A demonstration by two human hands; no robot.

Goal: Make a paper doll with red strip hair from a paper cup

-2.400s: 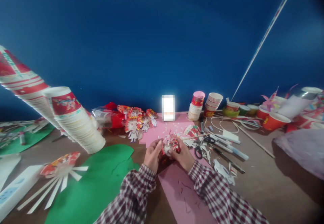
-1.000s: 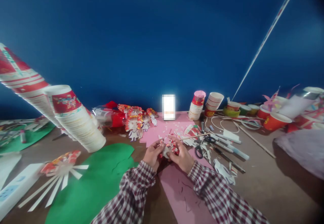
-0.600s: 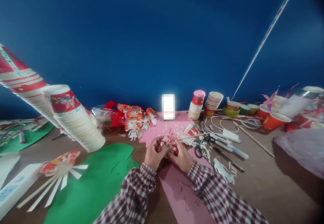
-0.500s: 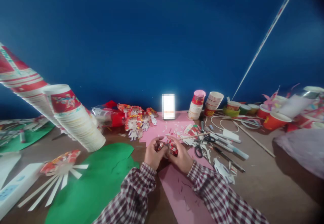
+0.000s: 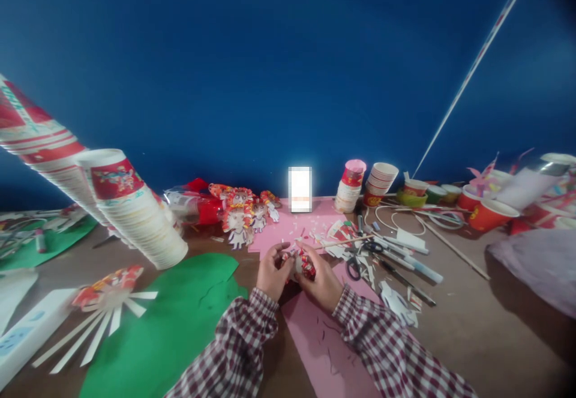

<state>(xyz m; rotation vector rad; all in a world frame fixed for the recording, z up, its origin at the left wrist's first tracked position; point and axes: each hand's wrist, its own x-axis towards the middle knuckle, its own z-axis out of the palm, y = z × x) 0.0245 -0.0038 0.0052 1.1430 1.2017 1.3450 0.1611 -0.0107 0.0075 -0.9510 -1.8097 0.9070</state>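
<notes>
My left hand [image 5: 271,273] and my right hand [image 5: 324,279] meet low in the middle of the head view. Between them is a small red-and-white paper cup cutout [image 5: 306,265] with curled strips, gripped in the closed fingers of both. My fingers hide much of it. Just beyond the right hand a thin wooden stick [image 5: 346,242] points right; I cannot tell whether it touches the hand. Beneath lies pink paper [image 5: 321,344] with dark marks. Several paper lion figures [image 5: 238,224] with red-orange manes lie beyond my left hand.
Left are stacked paper cups [image 5: 139,224], a cup cut into strips [image 5: 108,296], green paper [image 5: 171,320] and a white power strip [image 5: 31,332]. Right are black scissors [image 5: 353,268], markers [image 5: 423,269], scraps, and more cups [image 5: 491,215]. A lit pixelated patch [image 5: 300,189] stands by the blue wall.
The fingers have shifted slightly around the paper cutout, and its red part at the right hand shows a little more. Both hands stay in place; everything else looks the same.
</notes>
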